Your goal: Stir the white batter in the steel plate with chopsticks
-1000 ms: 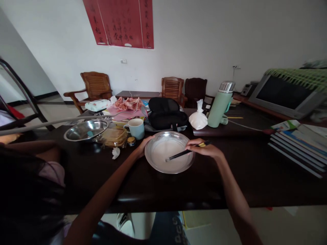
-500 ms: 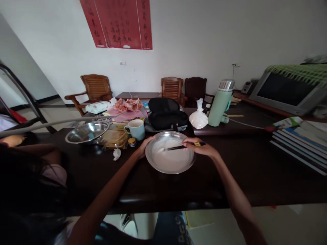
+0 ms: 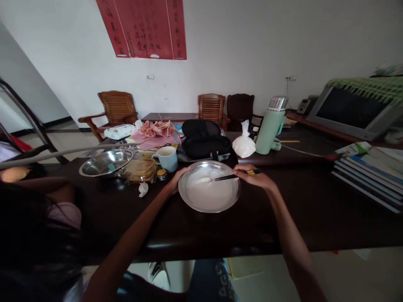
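Note:
A round metal basin stands on the dark table in front of me, with a smooth whitish batter inside. My left hand grips the basin's left rim, its fingers partly hidden behind the edge. In my right hand is a pair of dark chopsticks with yellowish ends, closed in the fingers above the right rim. The chopsticks' tips dip into the batter left of the basin's middle, where a whitish lump shows.
Left of the basin are a light blue mug, a small jar, a plastic food box and another metal basin. Behind stand a black bag, a tied white bag and a green thermos. Another person sits at left.
My right hand has shifted slightly right with the chopsticks, and their tips have moved right and a little up through the batter. My left hand stays on the rim.

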A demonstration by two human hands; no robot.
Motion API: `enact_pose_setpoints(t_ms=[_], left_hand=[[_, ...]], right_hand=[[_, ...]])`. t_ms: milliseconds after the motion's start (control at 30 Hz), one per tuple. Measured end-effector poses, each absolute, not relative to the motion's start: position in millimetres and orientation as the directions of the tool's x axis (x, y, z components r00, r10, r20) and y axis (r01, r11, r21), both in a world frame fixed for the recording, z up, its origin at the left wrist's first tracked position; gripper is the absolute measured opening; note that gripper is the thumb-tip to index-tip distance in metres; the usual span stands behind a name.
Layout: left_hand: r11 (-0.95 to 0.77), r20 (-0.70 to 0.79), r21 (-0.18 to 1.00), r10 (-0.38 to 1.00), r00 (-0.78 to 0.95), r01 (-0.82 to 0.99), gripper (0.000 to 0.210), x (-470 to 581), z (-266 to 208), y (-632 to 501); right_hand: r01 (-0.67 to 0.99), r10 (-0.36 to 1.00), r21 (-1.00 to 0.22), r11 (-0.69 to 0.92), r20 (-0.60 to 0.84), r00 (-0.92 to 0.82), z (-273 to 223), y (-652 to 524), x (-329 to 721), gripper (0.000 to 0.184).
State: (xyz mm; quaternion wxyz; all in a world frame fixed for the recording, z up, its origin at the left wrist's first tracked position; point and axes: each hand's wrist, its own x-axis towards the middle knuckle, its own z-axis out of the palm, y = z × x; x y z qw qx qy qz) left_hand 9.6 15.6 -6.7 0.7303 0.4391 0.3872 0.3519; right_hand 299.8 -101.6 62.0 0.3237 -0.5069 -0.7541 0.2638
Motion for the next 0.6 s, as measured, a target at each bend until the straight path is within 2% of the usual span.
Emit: enact_pose_setpoints(t_ms=[67,233,300,433,500,600], left_hand=[[0.351,-0.231,0.916,0.856,0.462,-0.192,0.028,10.3,-6.1,14.9],[0.373,-0.266,0.912,0.856,0.444,-0.172,0.026,10.6,-4.3,14.0],[0.378,-0.271,0.91,0.853,0.446,-0.171,0.027,10.4,-4.3,13.9],[0.343,-0.21,0.917,0.851,0.481,-0.206,0.025,10.5,-7.3,15.3],[0.34,-0.206,0.916,0.854,0.477,-0.214,0.024,10.5,-8.4,16.1],[0.367,-0.25,0.911,0.853,0.457,-0.186,0.025,10.2,-6.9,15.4]], right_hand=[[0.594,0.94,-0.731,0.336,0.216,-0.265,65.5,-104.9,312.3,0.026],[0.524,0.871,-0.759,0.387,0.113,-0.478,63.4,-104.6,293.3,0.024],[0.547,0.877,-0.729,0.412,0.153,-0.457,59.7,-101.0,285.6,0.023],[0.61,0.932,-0.705,0.362,0.26,-0.252,62.3,-101.5,307.3,0.025],[0.594,0.938,-0.729,0.339,0.21,-0.277,66.4,-105.0,318.4,0.027],[0.537,0.896,-0.763,0.36,0.123,-0.426,66.3,-105.9,310.6,0.027]])
